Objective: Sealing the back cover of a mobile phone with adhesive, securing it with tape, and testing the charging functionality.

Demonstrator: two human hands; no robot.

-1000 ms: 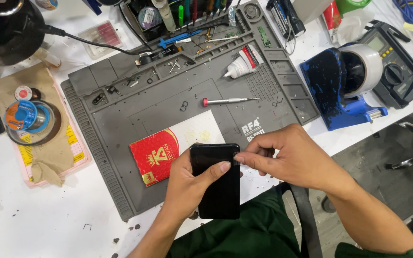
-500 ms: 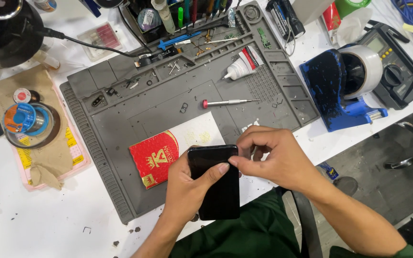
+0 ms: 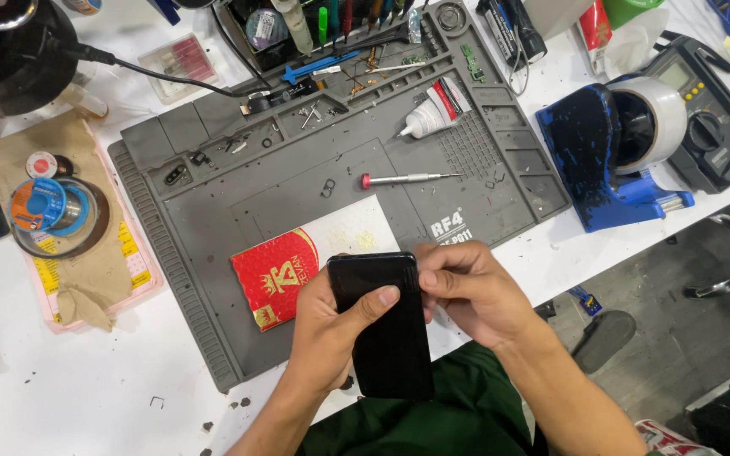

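Two hands [image 3: 399, 312], black phone [image 3: 390, 338] between fingers [image 3: 373, 300]

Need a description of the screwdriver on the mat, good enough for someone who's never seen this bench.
Find the grey mat that covers the middle of the white bench. Near its centre, above the black phone in the two hands, lies the screwdriver, flat and pointing right. It is the only loose tool on the open mat: slim silver shaft, red cap on its left end, just below the white glue tube.

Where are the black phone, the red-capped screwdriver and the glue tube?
black phone [image 3: 392, 338], head view, middle of its dark face.
red-capped screwdriver [image 3: 407, 178], head view, its metal handle.
glue tube [image 3: 433, 112], head view, its white body.
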